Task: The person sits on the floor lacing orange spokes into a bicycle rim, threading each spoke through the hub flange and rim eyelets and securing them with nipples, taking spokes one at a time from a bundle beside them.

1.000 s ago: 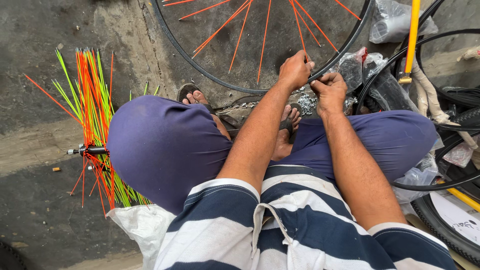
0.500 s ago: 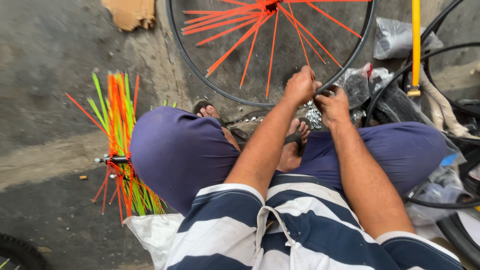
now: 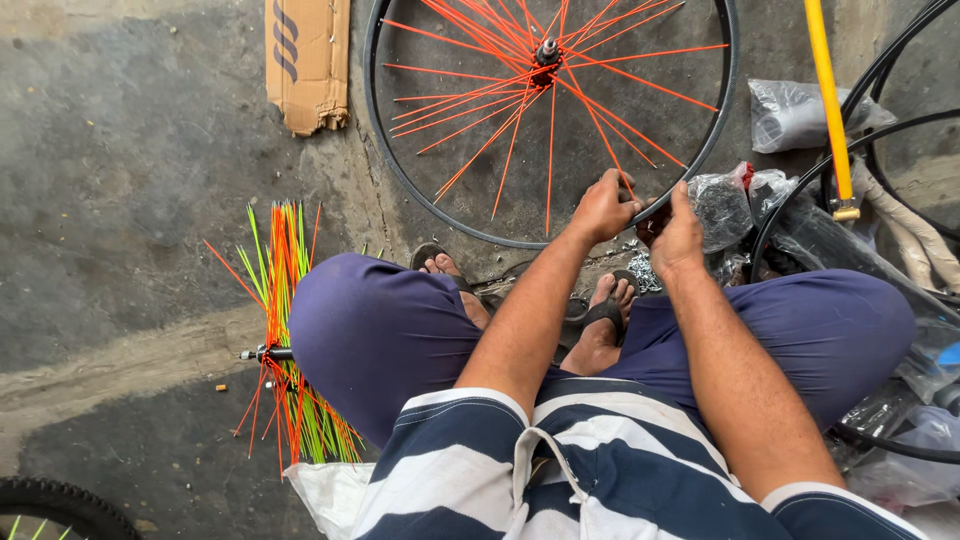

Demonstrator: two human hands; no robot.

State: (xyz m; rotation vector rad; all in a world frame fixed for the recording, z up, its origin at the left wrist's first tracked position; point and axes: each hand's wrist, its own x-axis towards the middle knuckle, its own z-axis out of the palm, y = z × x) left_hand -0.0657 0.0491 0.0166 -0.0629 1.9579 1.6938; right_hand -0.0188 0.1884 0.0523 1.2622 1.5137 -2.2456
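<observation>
On the concrete floor (image 3: 130, 200), head view, the only one I have: the person sits cross-legged in purple trousers (image 3: 380, 330) and a striped shirt (image 3: 560, 470), sandalled feet tucked in front.

The wheel (image 3: 551, 120) stands against the floor just ahead of the feet: black rim, orange spokes running to a hub (image 3: 546, 48) near the top edge. Some spokes are laced, others fan loose.

Left hand (image 3: 603, 207): at the rim's lower right, fingers curled shut around an orange spoke close to where it meets the rim. Grip looks firm, thumb side up.

Right hand (image 3: 678, 235): just beside the left, touching or nearly touching it, fingers pinched closed on something small at the rim. I can't tell what it is, since the hand hides it.

Under the hands: a small pile of metal bits (image 3: 640, 270) on the floor, too small to identify.

Left of the knee: a second hub (image 3: 262, 353) with loose orange and green spokes (image 3: 290, 330) splayed up and down.

Top left: a cardboard piece (image 3: 305, 60) lying flat, near the wheel.

Right side: clear plastic bags (image 3: 800, 115), a yellow tube (image 3: 826, 100) running down from the top edge, black tyres (image 3: 870, 100) looping around it.

Bottom left corner: part of another tyre (image 3: 60, 505).
</observation>
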